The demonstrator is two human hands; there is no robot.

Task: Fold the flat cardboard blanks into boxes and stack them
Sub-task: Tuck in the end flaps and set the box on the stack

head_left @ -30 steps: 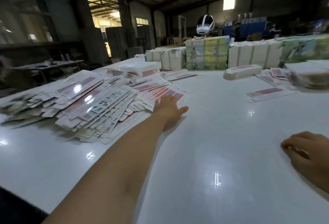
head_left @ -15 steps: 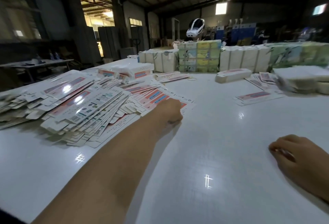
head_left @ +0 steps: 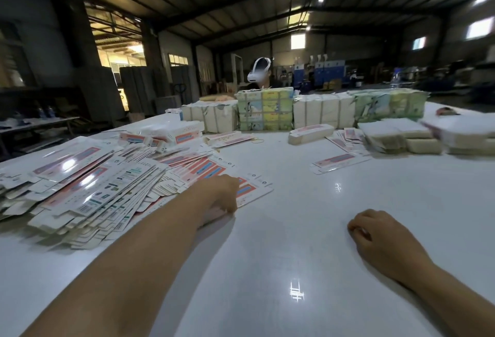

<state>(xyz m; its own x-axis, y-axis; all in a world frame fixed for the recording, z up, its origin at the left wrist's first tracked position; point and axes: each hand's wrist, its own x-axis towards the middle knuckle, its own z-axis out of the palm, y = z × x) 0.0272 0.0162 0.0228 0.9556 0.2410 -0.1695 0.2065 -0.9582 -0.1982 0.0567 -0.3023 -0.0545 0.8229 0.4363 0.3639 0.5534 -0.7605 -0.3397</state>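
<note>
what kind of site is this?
Probably a packaging or print-finishing workshop: a big heap of flat cardboard blanks on a long white table, bundled stacks of printed packs at its far edge, and a dim steel-roofed hall behind.

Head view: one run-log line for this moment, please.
phase: picking a blank | left hand: fingers curled on top blank at pile edge | right hand: loosely curled on table, holds nothing | boxes folded: none visible
</note>
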